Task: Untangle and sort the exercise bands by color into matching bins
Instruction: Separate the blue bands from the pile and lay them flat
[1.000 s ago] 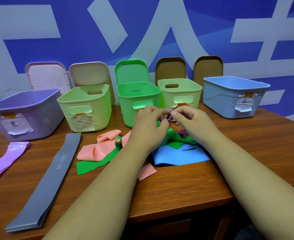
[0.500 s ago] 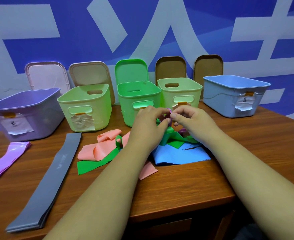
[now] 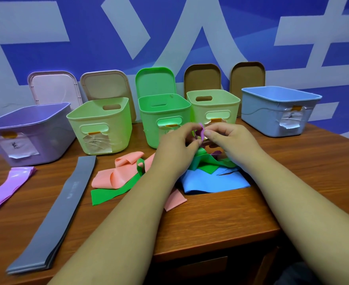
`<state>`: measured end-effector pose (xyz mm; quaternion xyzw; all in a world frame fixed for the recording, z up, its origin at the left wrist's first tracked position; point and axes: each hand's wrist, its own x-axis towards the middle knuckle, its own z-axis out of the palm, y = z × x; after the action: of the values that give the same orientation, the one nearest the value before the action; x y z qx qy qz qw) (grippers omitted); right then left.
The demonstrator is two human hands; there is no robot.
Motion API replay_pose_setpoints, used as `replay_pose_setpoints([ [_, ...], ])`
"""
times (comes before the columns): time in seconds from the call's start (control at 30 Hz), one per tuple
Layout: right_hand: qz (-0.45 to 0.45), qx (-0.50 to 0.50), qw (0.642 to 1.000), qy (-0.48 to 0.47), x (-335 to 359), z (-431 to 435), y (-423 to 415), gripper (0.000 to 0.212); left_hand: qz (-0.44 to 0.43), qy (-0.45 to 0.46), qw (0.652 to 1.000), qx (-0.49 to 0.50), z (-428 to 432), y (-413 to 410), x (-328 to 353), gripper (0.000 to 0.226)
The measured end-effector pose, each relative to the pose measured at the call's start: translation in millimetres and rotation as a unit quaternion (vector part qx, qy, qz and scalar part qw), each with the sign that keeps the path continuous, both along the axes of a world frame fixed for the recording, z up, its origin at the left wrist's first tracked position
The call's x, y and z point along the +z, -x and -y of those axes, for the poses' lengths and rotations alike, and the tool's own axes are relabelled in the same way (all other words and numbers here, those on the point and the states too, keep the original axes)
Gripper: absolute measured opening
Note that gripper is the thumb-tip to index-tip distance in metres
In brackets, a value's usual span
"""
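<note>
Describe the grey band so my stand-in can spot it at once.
Find the purple bin at the table's left end. Two flat bands lie just this side of it; the grey band is the right-hand one, slanting toward the near edge. It alone is dull grey, apart from the pink band and the tangle.

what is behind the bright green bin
A green lid stands upright behind the bright green bin, against the blue wall. The bin covers its lower edge, so where it rests cannot be seen.
</note>
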<state>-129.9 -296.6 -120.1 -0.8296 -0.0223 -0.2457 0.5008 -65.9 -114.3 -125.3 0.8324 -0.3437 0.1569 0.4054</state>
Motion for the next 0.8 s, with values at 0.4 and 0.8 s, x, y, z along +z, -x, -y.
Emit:
replay_pose_setpoints([
  [0.4, -0.010, -0.002, 1.000, 0.000, 1.5, -0.7, 1.2, 0.010, -0.004, 0.002, 1.000, -0.020, -1.0, -1.1, -0.9, 0.036],
  [0.8, 0.001, -0.017, 0.999, 0.032, -3.1, -0.7, -2.5, 0.006, -0.010, 0.024, 1.000, 0.004, -1.7, -0.6, 1.4, 0.026],
])
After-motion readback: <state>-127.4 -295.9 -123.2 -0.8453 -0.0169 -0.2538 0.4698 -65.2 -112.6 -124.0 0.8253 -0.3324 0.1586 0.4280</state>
